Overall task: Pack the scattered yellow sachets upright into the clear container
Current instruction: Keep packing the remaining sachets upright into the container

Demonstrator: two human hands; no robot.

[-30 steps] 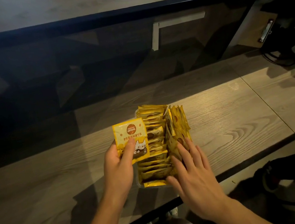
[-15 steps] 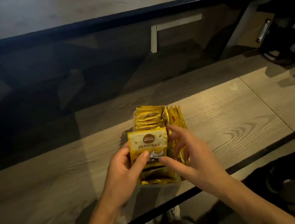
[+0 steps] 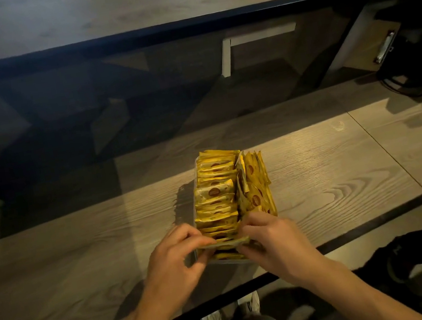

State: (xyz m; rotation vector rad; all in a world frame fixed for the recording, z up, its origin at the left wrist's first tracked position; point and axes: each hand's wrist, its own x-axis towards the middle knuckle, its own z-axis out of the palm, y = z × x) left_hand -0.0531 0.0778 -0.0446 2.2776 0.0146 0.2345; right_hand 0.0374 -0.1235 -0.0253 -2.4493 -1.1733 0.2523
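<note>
On the wood-grain bench (image 3: pixel 333 174), the clear container (image 3: pixel 195 188) stands lengthwise toward 12 o'clock, crammed with yellow sachets (image 3: pixel 216 187) on edge (a second row (image 3: pixel 257 180) leans along its 3 o'clock side). At its 6 o'clock end, the left hand (image 3: pixel 177 261) and right hand (image 3: pixel 271 239) each pinch one end of a single sachet (image 3: pixel 226 242) held edge-up among the packed ones.

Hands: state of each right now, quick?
Left hand: pinching the sachet at its left end.
Right hand: pinching the same sachet's right end.
</note>
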